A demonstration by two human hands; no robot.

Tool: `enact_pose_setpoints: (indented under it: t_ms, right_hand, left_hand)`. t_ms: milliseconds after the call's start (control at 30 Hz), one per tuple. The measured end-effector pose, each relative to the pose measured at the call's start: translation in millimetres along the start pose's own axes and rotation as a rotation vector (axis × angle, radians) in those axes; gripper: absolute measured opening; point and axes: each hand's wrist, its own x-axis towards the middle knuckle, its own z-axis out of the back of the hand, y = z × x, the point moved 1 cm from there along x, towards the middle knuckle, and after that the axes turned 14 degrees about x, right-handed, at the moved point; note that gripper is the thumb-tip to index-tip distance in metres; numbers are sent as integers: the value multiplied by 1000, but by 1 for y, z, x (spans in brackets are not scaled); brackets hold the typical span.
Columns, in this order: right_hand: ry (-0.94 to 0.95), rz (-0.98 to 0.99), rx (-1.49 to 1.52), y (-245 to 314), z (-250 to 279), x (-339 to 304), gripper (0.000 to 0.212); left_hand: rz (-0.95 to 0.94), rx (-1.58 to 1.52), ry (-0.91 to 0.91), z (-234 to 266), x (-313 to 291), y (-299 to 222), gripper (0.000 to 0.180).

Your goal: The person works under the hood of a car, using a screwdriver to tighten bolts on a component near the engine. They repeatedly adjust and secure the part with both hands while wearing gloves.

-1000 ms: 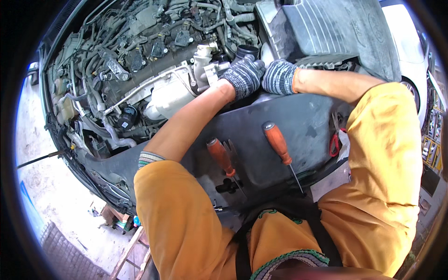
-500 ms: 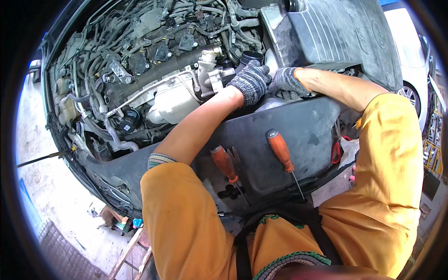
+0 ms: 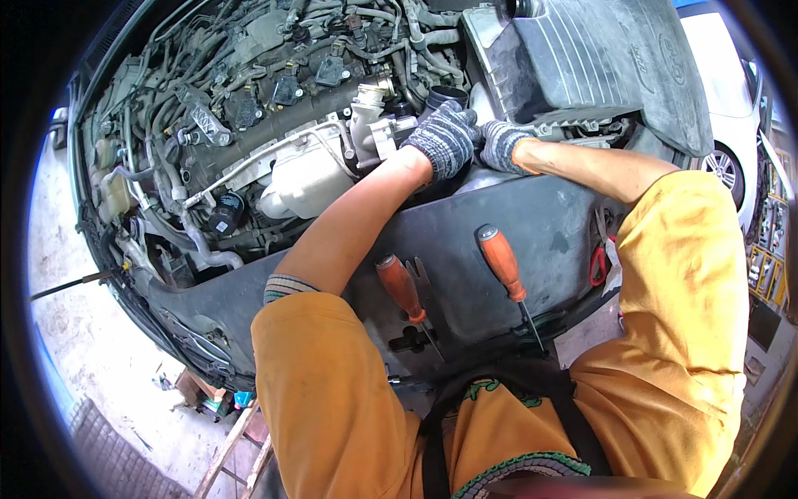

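Observation:
Both my hands wear grey knitted gloves and meet over the engine bay, at the front of the air filter box (image 3: 573, 62). My left hand (image 3: 445, 140) is closed, knuckles up, against the rim of a black air duct (image 3: 446, 96) with a round open mouth. Right beside it, my right hand (image 3: 504, 146) is also closed, its fingers curled toward the left one. Whatever the fingers grip is hidden beneath the gloves. To the left of my left hand stands a metal throttle body (image 3: 370, 129) on the engine.
Two orange-handled screwdrivers (image 3: 399, 287) (image 3: 500, 262) rest on the dark front panel (image 3: 457, 308) near my body, along with a forked pry tool (image 3: 421, 274). Red-handled pliers or scissors (image 3: 598, 264) hang at the right. A white car (image 3: 723, 83) stands at the far right.
My right hand has shifted slightly left and turned, and its forearm has come down a little, showing more of the filter box edge. My left hand stays in about the same place.

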Motion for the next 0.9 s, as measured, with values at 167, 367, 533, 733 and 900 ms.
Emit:
enact_pose_setpoints:
  t_ms: [167, 367, 533, 733, 900]
  right_hand:
    - [-112, 101, 7, 1, 12, -25, 35]
    - [-163, 161, -152, 6, 7, -23, 26]
    - [-76, 290, -332, 10, 15, -30, 24]
    - [-4, 566, -663, 5, 22, -33, 22]
    - [-40, 729, -719, 0, 17, -21, 19]
  left_hand:
    - [-13, -31, 41, 1, 4, -5, 22]
    - [51, -42, -4, -15, 0, -1, 22]
    - [10, 21, 1, -17, 0, 0, 21]
    - [-29, 50, -46, -7, 2, -1, 19]
    - [-41, 24, -23, -11, -3, -3, 19]
